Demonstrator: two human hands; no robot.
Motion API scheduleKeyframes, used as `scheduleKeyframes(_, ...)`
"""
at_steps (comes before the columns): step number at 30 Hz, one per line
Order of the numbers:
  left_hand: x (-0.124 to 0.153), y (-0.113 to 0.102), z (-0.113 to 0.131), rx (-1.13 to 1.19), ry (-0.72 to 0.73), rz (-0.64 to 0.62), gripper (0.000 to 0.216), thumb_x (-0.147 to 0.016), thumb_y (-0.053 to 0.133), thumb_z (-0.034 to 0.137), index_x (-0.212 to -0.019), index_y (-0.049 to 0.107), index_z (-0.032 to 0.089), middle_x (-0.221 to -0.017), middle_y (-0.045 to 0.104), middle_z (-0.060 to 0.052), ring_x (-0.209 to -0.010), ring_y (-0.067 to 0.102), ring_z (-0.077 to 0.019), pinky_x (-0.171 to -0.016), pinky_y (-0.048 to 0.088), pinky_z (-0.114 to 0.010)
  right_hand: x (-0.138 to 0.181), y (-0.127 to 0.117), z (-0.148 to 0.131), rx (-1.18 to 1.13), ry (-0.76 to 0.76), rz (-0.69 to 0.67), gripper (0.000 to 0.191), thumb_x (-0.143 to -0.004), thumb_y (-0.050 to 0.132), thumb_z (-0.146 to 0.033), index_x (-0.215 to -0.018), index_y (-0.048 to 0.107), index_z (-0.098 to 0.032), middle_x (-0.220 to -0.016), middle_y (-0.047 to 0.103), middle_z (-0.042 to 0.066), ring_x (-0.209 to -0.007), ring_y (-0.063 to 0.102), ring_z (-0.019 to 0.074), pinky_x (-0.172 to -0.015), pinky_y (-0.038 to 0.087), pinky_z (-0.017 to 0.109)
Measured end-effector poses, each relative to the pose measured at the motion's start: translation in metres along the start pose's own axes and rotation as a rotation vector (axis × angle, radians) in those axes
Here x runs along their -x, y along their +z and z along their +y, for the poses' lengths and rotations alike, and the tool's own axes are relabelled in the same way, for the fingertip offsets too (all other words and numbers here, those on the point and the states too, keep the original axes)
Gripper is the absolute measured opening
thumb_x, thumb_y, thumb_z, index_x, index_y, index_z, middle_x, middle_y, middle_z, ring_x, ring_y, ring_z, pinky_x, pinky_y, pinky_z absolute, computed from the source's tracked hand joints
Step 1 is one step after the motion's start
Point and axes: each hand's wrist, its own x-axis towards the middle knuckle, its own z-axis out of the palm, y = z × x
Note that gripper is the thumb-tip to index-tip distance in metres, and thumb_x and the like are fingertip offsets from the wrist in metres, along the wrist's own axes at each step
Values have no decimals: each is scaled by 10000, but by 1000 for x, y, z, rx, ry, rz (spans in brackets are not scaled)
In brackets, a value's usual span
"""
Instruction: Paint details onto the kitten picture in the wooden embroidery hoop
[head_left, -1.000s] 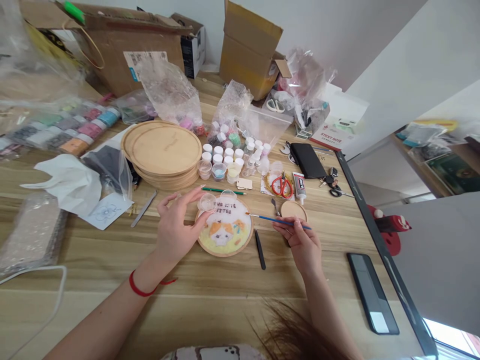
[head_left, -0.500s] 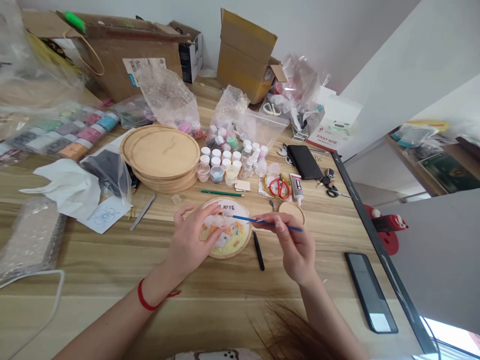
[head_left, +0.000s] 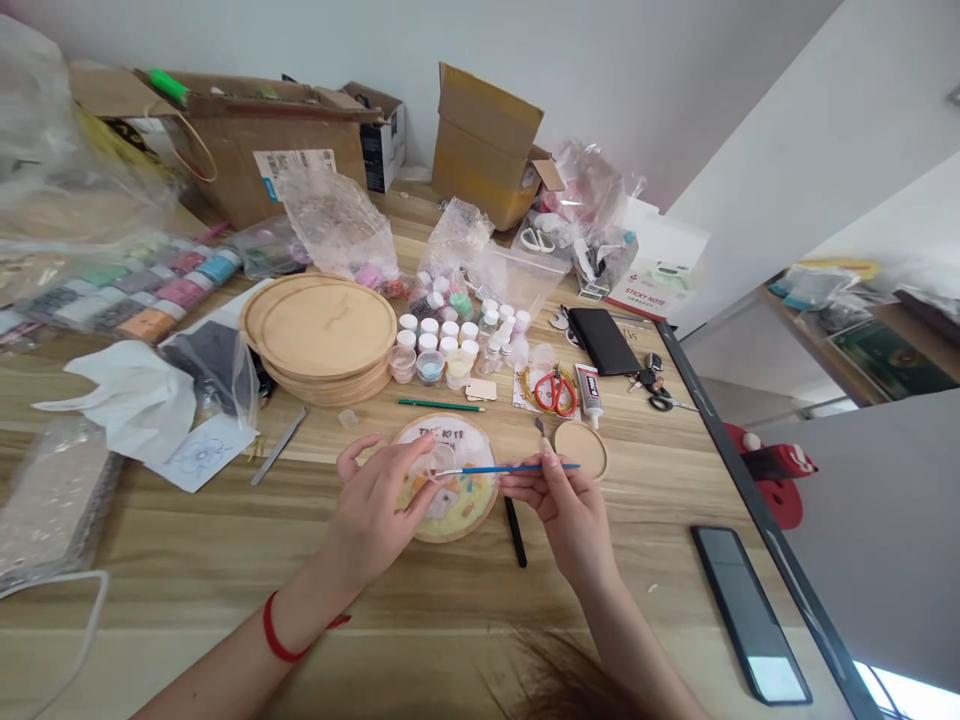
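My left hand (head_left: 379, 497) pinches a small clear plastic cup (head_left: 441, 462) between thumb and fingers, above a decorated round wooden disc (head_left: 469, 510). The disc has dark lettering at its top and a yellow and orange design below. In my right hand (head_left: 566, 505) is a thin blue paintbrush (head_left: 502, 468), held almost level, its bristle end at the cup's mouth. What the cup holds is too small to make out. Black tweezers (head_left: 516, 533) lie right of the disc, and a green pencil (head_left: 442, 405) lies behind it.
Stacked round wooden boards (head_left: 319, 325) stand at the left, beside small white-lidded jars (head_left: 448, 330). Red-handled pliers (head_left: 556, 392), a glue tube (head_left: 589, 395) and a small wooden round tray (head_left: 581, 450) lie to the right. A phone (head_left: 750, 612) lies near the right edge.
The view has tipped upward slightly, so things sit lower. My right hand has turned the brush to nearly level, its tip now at the cup, while my left hand still holds the cup.
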Motion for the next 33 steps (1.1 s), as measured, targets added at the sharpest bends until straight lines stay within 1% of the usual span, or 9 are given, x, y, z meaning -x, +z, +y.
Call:
scheduleKeyframes(4,0,3,-9,-30,-98,26,477,-924,686,319,-1352,493,238,-1040,785,-53,-890,753,-239,-992,456,-448,-6,-13,-3,-58,-29,31,322,-800,817,-486,-794,757,-170,-752,807,77,-684,796,220,-687,675,317)
scheduleKeyframes(10,-7,-2,-19,-61,-248,104,559,-883,738,311,-1386,500,260,-1038,787,-51,-992,741,-268,-992,511,-469,-13,-49,-6,-34,-99,117,279,-850,783,-456,-854,756,-178,-809,818,86,-736,802,218,-720,672,324)
scheduleKeyframes(15,-9,-3,-21,-54,-245,115,576,-866,759,301,-1378,500,256,-1045,788,-56,-979,749,-266,-995,523,-476,-13,-72,5,19,-90,181,318,-836,793,-468,-850,757,-152,-858,819,119,-775,804,231,-744,671,338)
scheduleKeyframes(21,-9,-2,-20,-33,-273,92,537,-873,743,309,-1359,520,262,-1047,787,-51,-999,744,-269,-1004,514,-476,-12,-76,15,74,-61,174,340,-812,805,-487,-832,761,-151,-896,818,128,-825,804,242,-791,666,352)
scheduleKeyframes(26,-9,-2,-20,-34,-277,84,517,-880,733,322,-1348,525,262,-1040,787,-47,-980,743,-261,-999,511,-464,-12,-75,16,65,-74,133,326,-810,805,-481,-845,755,-160,-916,814,123,-835,801,239,-790,659,347)
scheduleKeyframes(33,-8,-1,-22,-35,-269,82,504,-882,733,329,-1337,529,252,-1029,789,-52,-980,742,-262,-1005,502,-463,-10,-78,15,41,-84,105,268,-818,808,-428,-864,764,-168,-949,813,123,-857,799,252,-823,646,374)
